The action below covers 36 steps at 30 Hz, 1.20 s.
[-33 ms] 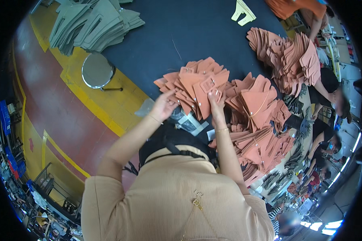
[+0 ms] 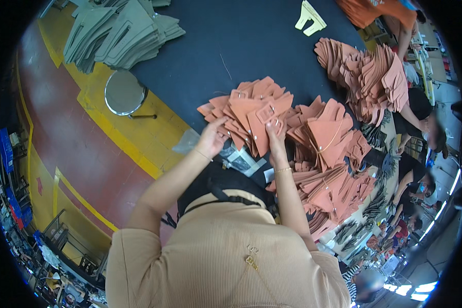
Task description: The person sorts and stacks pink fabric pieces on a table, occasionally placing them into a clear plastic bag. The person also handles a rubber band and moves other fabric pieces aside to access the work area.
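A fanned stack of coral-coloured cut pieces with buckles lies at the near edge of the dark table, close to my body. My right hand grips the near right side of this stack, its thumb by a coral-covered square buckle. At the stack's left edge, my left hand has its fingers curled against the pieces; part of its grip is hidden. Small shiny metal studs show on several pieces. Touching the stack on the right is a bundle of similar coral pieces, tied with a yellowish band.
More coral bundles lie nearer on the right, and another coral pile stands farther back. Grey-green cut pieces are heaped at the far left of the table. A yellow template lies far back. A round stool stands left. Co-workers sit right.
Both hands and the stack between them have shifted very slightly toward me. My left hand has moved a little to the right along the stack's edge.
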{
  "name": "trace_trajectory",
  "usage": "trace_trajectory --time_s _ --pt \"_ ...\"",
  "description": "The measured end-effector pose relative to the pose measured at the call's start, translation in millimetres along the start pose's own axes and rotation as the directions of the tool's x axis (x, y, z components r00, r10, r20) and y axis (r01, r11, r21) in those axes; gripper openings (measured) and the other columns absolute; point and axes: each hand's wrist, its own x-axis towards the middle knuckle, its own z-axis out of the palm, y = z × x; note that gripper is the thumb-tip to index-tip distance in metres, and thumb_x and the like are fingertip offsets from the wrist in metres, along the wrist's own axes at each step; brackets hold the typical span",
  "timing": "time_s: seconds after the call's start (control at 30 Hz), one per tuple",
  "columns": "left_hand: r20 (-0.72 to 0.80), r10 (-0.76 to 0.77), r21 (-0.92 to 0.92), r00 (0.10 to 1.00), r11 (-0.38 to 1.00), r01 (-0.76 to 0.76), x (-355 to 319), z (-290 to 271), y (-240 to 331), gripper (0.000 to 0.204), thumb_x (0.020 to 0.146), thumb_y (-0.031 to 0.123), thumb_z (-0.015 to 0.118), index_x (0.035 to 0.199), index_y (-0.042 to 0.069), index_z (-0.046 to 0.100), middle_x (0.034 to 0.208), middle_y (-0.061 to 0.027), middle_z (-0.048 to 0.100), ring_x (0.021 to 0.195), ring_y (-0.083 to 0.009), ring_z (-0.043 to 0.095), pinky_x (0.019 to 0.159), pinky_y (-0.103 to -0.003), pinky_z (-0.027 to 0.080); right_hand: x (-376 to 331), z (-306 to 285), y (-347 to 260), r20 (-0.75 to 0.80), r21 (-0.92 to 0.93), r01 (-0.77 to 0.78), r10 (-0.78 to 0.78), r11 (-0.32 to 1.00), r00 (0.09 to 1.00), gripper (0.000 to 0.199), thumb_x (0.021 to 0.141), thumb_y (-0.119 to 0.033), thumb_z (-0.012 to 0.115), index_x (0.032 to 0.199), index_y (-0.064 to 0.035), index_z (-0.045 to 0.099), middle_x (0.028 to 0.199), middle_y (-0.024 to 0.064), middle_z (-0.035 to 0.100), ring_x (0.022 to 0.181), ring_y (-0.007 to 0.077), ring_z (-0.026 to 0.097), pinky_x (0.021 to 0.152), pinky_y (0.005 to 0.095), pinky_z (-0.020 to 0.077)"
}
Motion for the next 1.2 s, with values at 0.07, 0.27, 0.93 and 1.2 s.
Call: trace_trajectory --time_s 0.07,0.27,0.93,1.2 --pt "-0.023 -0.021 -0.056 1.0 0.998 0.019 5 3 -7 0.024 0.092 0.016 0.06 0.116 0.009 0.059 0.113 -0.0049 0.065 0.106 -0.0181 0.061 0.091 -0.036 0.048 -3 -6 4 0.139 0.191 0.051 -0.078 0.98 0.987 0.081 0.092 -0.031 0.064 0.15 -0.0025 0.016 0.151 0.0157 0.028 0.136 0.0269 0.034 0.111 0.0364 0.0307" --pt "0.249 0.245 0.292 0.937 0.904 -0.313 21 19 7 0.032 0.089 0.004 0.056 0.121 0.0 0.056 0.121 -0.0077 0.061 0.109 -0.0165 0.059 0.095 -0.034 0.046 -4 -11 4 0.235 0.339 -0.183 0.105 0.923 0.966 0.06 0.098 -0.022 0.052 0.147 -0.0189 0.019 0.143 0.0077 0.039 0.127 0.0214 0.044 0.101 0.0381 0.0438" --pt "-0.163 0.538 -0.041 0.827 0.834 -0.551 16 -32 216 0.063 0.099 0.051 0.041 0.145 0.008 0.034 0.143 -0.0092 0.045 0.13 -0.0224 0.044 0.11 -0.041 0.036 30 278 -101 0.145 -0.457 0.219 -0.171 0.862 0.975 0.09 0.091 -0.065 0.046 0.151 -0.0058 0.014 0.137 0.0292 0.027 0.121 0.0507 0.036 0.1 0.0565 0.0363" --pt "-0.057 0.466 0.125 0.883 0.881 -0.457 13 4 196 0.071 0.094 0.055 0.052 0.144 0.008 0.034 0.144 -0.0135 0.041 0.129 -0.0283 0.046 0.105 -0.044 0.044 8 285 -119 0.264 -0.561 0.422 -0.33 0.712 0.906 0.083 0.089 -0.057 0.052 0.152 -0.0138 0.021 0.146 0.0226 0.028 0.122 0.0415 0.04 0.092 0.0556 0.0397"
